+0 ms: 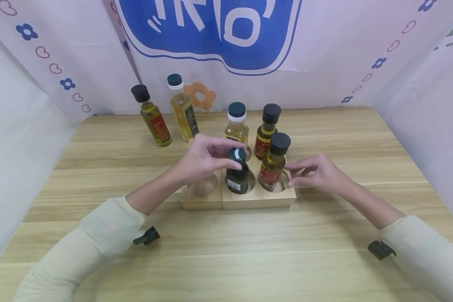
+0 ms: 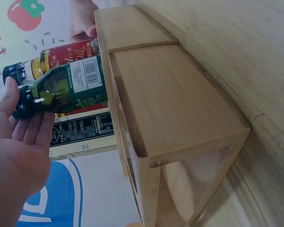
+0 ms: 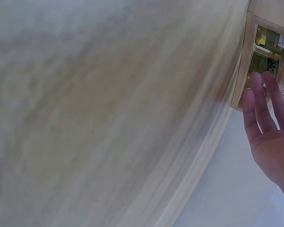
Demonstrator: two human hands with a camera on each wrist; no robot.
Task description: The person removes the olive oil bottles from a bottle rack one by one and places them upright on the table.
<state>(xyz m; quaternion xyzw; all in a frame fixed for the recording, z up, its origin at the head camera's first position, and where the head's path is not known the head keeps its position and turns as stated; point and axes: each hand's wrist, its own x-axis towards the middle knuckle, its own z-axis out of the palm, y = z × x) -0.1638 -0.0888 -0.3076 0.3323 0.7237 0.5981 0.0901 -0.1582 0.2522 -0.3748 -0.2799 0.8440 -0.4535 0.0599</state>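
My left hand [image 1: 211, 157] pinches the dark cap of a green glass bottle [image 2: 61, 87] between thumb and fingers. That bottle stands in a round hole at the front of a wooden bottle rack [image 1: 259, 203]. My right hand [image 1: 318, 174] is at the rack's right end, fingertips right at its edge; in the right wrist view its fingers [image 3: 262, 101] look fairly straight. Just left of those fingertips, a red-labelled olive oil bottle [image 1: 271, 170] leans slightly in the front right hole. Behind it stand another red-labelled bottle [image 1: 266, 136] and a pale oil bottle with a green cap [image 1: 237, 128].
A bare round hole [image 1: 202, 186] shows at the rack's left part. Behind and left of the rack, a red-labelled bottle [image 1: 154, 121] and a tall pale oil bottle [image 1: 184, 113] stand on the wooden table [image 1: 226, 264]. A printed cloth [image 1: 317, 71] hangs behind the table.
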